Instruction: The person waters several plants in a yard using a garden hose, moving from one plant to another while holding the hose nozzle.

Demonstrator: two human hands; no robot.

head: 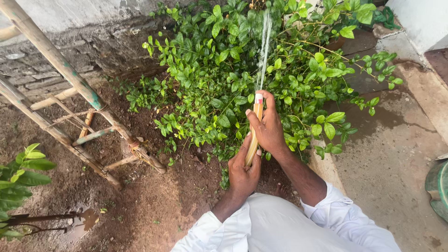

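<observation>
Nearest to us, at the bottom edge, white sleeves and a white garment fill the frame; our two forearms rise from them toward the middle. Our left hand [242, 170] is wrapped around the lower length of a pale yellow hose [255, 135], fingers closed on it. Our right hand [267, 125] is clenched around the upper length, just above the left, with the thumb pressed at the white and red tip of the hose.

The long axis of the hose runs nearly upright in the frame — tilted slightly right at the top — so it points away from us toward the leafy shrub [233, 70]. The right hand is the nearer one to the outlet. A thin jet of water [264, 46] leaves the tip and travels straight on along the same axis into the foliage.

Left of the hands, a bamboo ladder frame [70, 102] lies slanted over bare brown soil [154, 205], well apart from the hose. Right of the shrub, a concrete path [396, 158] shows damp patches.

Hidden or unclear: the hose below the left hand is covered by the palm and the garment; where the jet lands is lost among the leaves; a green object at the right edge is cut off.
</observation>
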